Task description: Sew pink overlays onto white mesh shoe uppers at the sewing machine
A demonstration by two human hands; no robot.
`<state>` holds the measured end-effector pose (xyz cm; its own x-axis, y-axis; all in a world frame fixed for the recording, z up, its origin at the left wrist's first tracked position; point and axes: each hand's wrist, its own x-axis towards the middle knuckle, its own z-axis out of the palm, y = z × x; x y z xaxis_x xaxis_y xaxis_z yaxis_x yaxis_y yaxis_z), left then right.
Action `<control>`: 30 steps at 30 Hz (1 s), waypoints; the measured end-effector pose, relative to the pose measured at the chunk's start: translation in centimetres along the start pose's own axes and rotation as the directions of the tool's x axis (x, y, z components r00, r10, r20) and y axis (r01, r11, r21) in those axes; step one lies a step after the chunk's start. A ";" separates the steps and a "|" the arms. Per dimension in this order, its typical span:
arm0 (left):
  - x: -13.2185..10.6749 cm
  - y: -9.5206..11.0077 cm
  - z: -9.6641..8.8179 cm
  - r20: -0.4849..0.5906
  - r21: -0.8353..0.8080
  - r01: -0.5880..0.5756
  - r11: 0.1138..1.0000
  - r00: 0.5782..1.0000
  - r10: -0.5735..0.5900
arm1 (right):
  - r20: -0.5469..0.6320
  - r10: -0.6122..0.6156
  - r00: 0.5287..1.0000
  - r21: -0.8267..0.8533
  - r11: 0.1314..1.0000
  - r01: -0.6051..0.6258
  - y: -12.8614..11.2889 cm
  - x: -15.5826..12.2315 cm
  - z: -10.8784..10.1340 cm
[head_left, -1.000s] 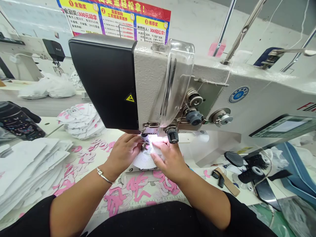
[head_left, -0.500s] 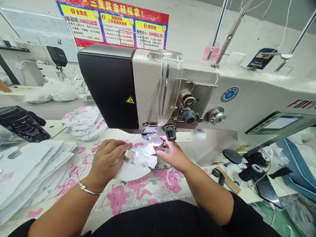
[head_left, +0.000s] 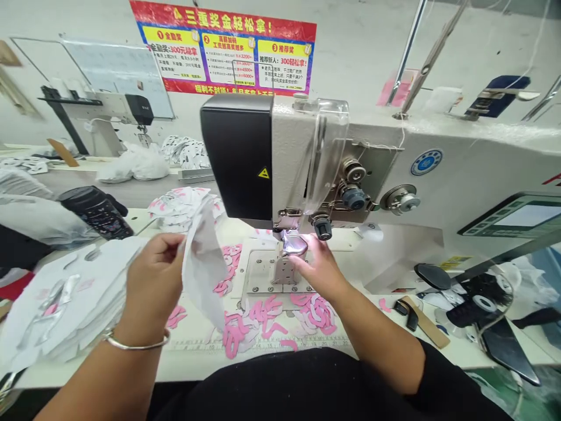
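My left hand (head_left: 153,280) is lifted off the table to the left, pinching a white mesh fabric piece (head_left: 204,257) that hangs from its fingers. My right hand (head_left: 318,269) rests on the metal needle plate (head_left: 263,272) of the sewing machine (head_left: 342,169), fingers stretched toward the lit presser foot (head_left: 293,244). It holds nothing that I can see. A stack of white cut pieces (head_left: 65,298) lies just left of my left hand.
Pink and white cut shapes (head_left: 263,316) litter the table in front of the plate. A heap of printed pieces (head_left: 179,204) sits behind my left hand. A dark bottle (head_left: 94,211) lies at far left. Clips, a strap and tools (head_left: 442,304) lie at right.
My left hand has pulled the white fabric piece away from the needle, lifting it left. My right hand stayed by the presser foot. The view has swung left.
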<state>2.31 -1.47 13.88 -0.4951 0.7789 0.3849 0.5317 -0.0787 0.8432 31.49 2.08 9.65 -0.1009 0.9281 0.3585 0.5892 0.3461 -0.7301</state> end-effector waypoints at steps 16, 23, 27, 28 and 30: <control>-6.9 0.6 2.6 0.270 -0.102 -0.486 0.868 0.826 0.494 | 0.454 -0.100 0.885 0.837 0.388 -0.385 -4.6 -4.0 1.5; -4.8 1.8 1.0 0.812 -0.309 0.302 0.902 0.577 0.085 | 0.571 -0.151 0.807 0.804 0.298 -0.514 -4.0 -4.6 0.5; -6.2 2.0 1.4 0.858 -0.372 0.528 0.763 0.510 0.066 | 0.565 -0.139 0.814 0.790 0.375 -0.484 -3.4 -5.1 0.4; -6.5 2.0 1.5 0.854 -0.390 0.567 0.726 0.517 0.055 | 0.564 -0.139 0.814 0.784 0.399 -0.476 -3.2 -5.2 0.4; -6.9 2.0 1.5 0.842 -0.408 0.620 0.670 0.539 0.015 | 0.565 -0.133 0.814 0.770 0.440 -0.463 -2.8 -5.4 0.2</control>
<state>7.83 -6.03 12.32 0.3196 0.9426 -0.0962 -0.2310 0.1760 0.9569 30.18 -3.91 9.65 -0.6139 0.7871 0.0602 -0.3113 -0.1714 -0.9347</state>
